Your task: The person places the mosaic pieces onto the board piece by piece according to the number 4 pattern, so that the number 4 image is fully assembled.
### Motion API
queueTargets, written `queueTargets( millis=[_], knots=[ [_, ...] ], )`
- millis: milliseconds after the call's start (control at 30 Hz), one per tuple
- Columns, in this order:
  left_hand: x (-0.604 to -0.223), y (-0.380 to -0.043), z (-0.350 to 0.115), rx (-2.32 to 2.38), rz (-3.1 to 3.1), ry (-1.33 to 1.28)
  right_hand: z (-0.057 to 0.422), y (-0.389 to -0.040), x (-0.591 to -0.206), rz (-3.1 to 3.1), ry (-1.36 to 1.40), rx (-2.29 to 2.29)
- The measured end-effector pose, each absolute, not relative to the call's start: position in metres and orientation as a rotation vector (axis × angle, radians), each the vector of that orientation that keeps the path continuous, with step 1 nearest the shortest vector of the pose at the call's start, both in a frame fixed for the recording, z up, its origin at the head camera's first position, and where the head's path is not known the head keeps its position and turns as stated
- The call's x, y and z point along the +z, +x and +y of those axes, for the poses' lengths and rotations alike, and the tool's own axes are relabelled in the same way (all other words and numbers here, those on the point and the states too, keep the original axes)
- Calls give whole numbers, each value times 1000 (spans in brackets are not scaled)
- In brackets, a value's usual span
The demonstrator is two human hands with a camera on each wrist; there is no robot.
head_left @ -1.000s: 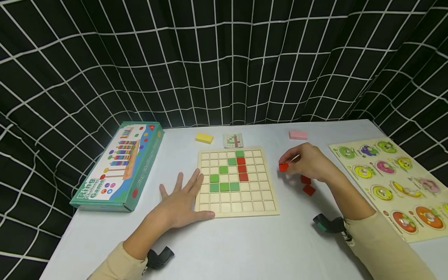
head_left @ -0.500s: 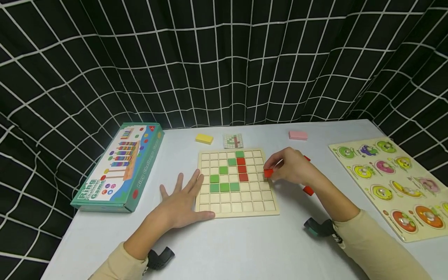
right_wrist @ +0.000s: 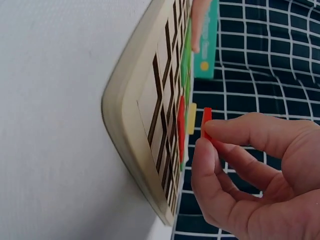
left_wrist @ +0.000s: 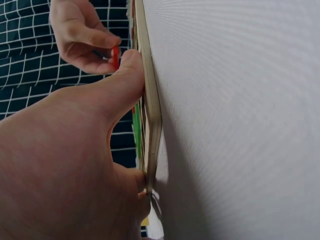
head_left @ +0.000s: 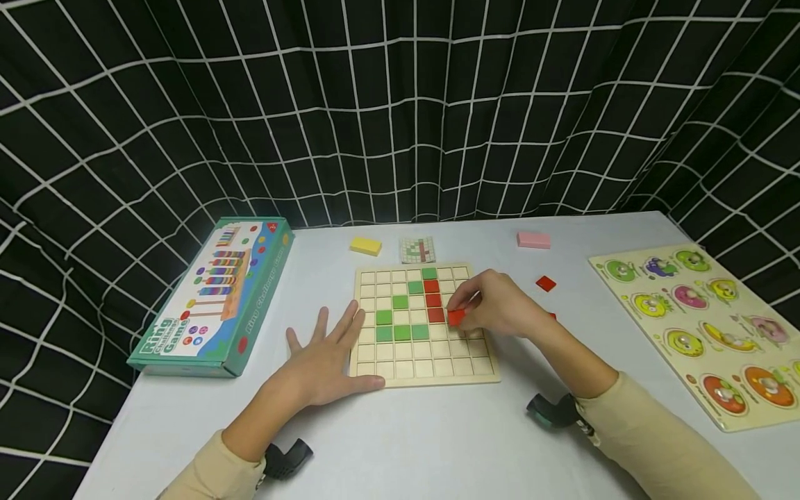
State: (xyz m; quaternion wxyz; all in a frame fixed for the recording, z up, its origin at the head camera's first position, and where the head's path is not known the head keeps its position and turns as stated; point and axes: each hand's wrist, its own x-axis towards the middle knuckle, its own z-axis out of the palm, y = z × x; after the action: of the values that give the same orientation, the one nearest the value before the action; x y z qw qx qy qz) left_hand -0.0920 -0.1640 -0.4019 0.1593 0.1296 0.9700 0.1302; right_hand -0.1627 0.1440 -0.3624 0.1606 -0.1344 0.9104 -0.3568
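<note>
A pale wooden grid board (head_left: pixel 442 371) lies on the white table, with several green tiles (head_left: pixel 403 333) and a column of red tiles (head_left: pixel 432 301) set in its cells. My right hand (head_left: pixel 502 305) pinches a loose red tile (head_left: pixel 456 317) between thumb and fingertips, just right of the lowest red tile in that column. In the right wrist view the pinched tile stands on edge, apart from the board's surface. My left hand (head_left: pixel 325 366) rests with spread, straight fingers at the board's left edge, its thumb on the near left corner.
Another red tile (head_left: pixel 546 283) lies right of the board; one more is mostly hidden behind the right wrist. Behind the board are a yellow block (head_left: pixel 365 246), a small pattern card (head_left: pixel 417 251) and a pink block (head_left: pixel 533 240). A game box (head_left: pixel 212 298) stands left, a fruit puzzle board (head_left: pixel 694 326) right.
My right hand has carried the red tile leftward from the table right of the board to over its cells. The left hand has stayed in place.
</note>
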Motion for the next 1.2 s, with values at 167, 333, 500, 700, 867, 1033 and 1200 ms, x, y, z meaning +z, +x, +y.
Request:
queueTargets(
  millis=[167, 333, 500, 700, 867, 1033, 1200],
  knots=[
    [-403, -92, -165, 398, 2773, 382, 138, -163, -365, 2588, -408, -1019],
    [-400, -91, -164, 410, 2770, 380, 132, -162, -369, 2564, -463, -1022],
    [-404, -91, -165, 418, 2786, 390, 127, -162, -372, 2563, -514, -999],
    [-399, -91, -163, 396, 2765, 371, 122, -160, -372, 2564, -532, -963],
    [-399, -91, -163, 385, 2765, 372, 120, -159, -372, 2567, -536, -955],
    [-399, -92, -164, 377, 2769, 374, 118, -159, -372, 2562, -542, -968],
    [-400, -92, -164, 372, 2763, 369, 123, -160, -370, 2554, -548, -980]
  ],
)
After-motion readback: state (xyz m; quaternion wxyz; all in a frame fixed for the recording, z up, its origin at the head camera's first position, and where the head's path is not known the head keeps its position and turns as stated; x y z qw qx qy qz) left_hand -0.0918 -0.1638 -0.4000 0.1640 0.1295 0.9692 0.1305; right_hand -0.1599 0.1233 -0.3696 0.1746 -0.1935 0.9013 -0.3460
